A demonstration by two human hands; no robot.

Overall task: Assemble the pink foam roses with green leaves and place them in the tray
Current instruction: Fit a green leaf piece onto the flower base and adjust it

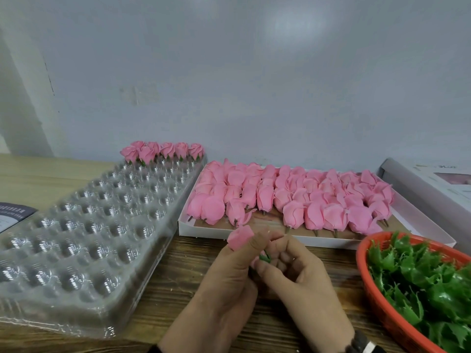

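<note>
Near centre, a pink foam rose (240, 240) is held by the left hand (229, 273) while a green leaf (265, 258) is pinched at its base by the right hand (295, 273); soft petals could be crushed if squeezed, or the leaf seated crooked

Soft even light, slight blur, wide-angle edge distortion

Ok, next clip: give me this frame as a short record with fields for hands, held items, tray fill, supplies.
left hand: grips a pink rose
right hand: pinches a green leaf piece at the rose's base
clear tray: one far row of finished roses, other cups empty
white box: loose pink rose heads, lying on their sides
red basket: green leaves
surface: wooden table
</note>
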